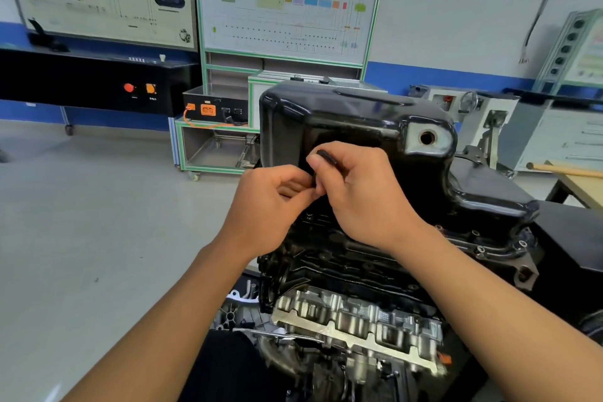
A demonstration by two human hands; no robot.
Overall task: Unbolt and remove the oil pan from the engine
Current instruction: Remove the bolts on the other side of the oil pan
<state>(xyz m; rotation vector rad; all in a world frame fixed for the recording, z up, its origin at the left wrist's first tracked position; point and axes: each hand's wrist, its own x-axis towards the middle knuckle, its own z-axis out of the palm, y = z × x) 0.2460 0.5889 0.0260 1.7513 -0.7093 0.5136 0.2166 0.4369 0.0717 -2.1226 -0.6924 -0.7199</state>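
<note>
The left hand point(270, 202) is curled, its fingertips pinching the lower end of a small black tool point(326, 157). The right hand point(362, 192) is just beside it and touching it, clamped on the tool's upper end between thumb and fingers. Both hands are held in front of the pan point(359, 114), and what kind of tool it is cannot be told.

The pan sits on top of the upturned engine point(342, 271), its flange seated on the block with no gap visible. Further right, the drain hole point(427, 138) is open with no plug in it. Lower right, along the flange, what look like bolt heads point(479, 250) are in place.

In my judgement the task is at an early stage. The tool is being readied in the hands and is not on a bolt. The bolts are yet to be loosened, and the pan is yet to be lifted off.
</note>
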